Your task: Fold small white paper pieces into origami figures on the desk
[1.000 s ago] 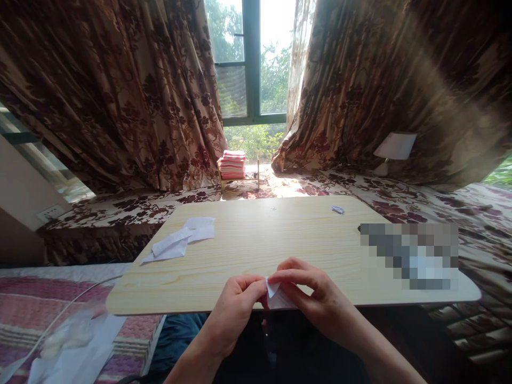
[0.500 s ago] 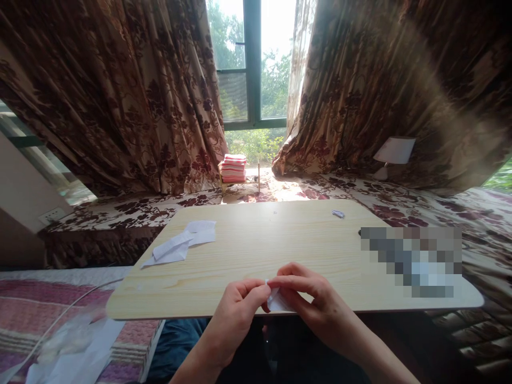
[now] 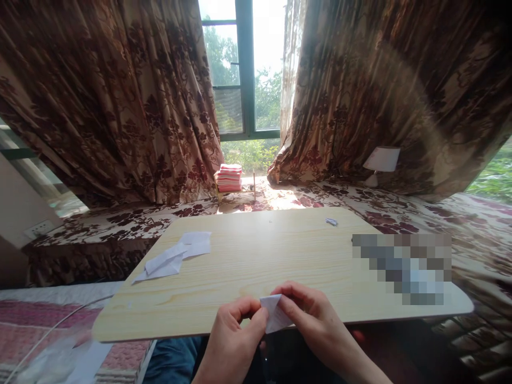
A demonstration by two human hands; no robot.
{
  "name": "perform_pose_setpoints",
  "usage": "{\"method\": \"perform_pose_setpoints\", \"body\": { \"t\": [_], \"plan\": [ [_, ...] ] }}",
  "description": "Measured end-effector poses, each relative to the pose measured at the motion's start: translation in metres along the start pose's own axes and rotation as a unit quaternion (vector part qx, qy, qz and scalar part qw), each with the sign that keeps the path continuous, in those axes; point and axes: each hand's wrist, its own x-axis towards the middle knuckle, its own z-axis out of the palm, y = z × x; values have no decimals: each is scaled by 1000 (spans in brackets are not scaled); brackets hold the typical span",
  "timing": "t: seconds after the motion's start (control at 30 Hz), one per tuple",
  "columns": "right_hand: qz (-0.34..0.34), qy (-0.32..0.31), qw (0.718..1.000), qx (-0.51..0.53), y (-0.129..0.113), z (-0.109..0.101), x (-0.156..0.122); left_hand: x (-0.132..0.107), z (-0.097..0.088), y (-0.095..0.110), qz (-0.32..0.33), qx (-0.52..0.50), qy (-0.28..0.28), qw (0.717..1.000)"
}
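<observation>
A small folded piece of white paper [image 3: 274, 312] is pinched between both hands at the near edge of a light wooden lap table [image 3: 256, 250]. My left hand [image 3: 234, 341] grips its left side with thumb and forefinger closed. My right hand [image 3: 312, 322] holds the right side, fingers curled over the top of the paper. Part of the paper is hidden behind my fingers.
Loose white paper scraps [image 3: 176, 253] lie on the table's left part, and a tiny scrap [image 3: 331, 221] sits near the far right. A blurred-out patch covers the table's right end. Beyond are floral bedding, a pink folded stack [image 3: 229, 178], curtains and a window. More paper [image 3: 76, 362] lies at bottom left.
Both hands with the paper have dropped lower in view and come slightly nearer. The paper now stands a bit more upright between the fingers.
</observation>
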Motion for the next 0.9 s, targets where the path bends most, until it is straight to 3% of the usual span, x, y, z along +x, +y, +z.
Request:
{"method": "perform_pose_setpoints", "body": {
  "t": [0.2,0.43,0.9],
  "plan": [
    [2,25,999,-33,-6,-8,2,0,3,1,10,34,46,998],
    [-8,-9,1000,-25,-3,-5,5,-1,5,0,22,57,40,997],
    [14,-31,999,4,-5,-7,6,-6,6,0,120,147,69,979]
  ]
}}
